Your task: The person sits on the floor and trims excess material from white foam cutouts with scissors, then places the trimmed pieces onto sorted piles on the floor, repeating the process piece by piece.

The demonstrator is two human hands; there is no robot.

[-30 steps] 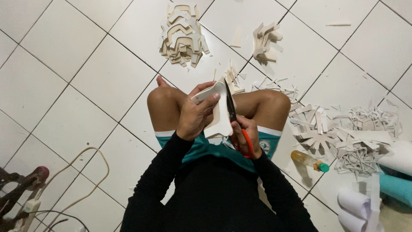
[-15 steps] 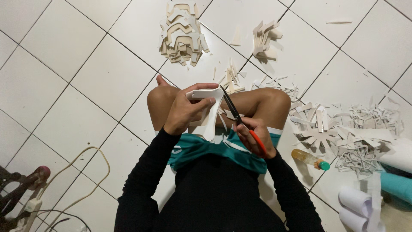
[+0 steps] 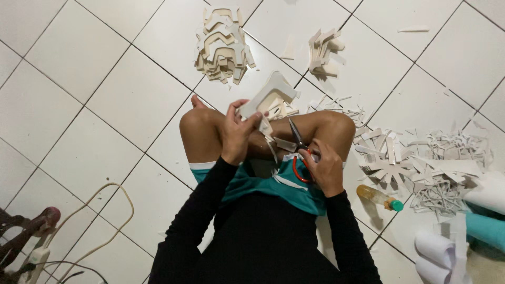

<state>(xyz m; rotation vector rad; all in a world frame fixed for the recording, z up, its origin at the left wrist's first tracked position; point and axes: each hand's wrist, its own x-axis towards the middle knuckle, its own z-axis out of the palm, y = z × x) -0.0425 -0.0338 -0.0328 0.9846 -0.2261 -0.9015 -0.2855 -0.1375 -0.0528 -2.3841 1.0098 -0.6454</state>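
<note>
Head view: left hand closed around a cut cardboard piece, raised above the knees; right hand gripping red-handled scissors, blades slightly parted beside the cardboard. Near right knee, on tiled floor, small bottle lying sideways, yellowish liquid inside, green-capped.

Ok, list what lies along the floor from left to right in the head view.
Beige cable loop → left hand holding a cream cutout → right hand with red-handled scissors → small bottle → paper rolls.
</note>
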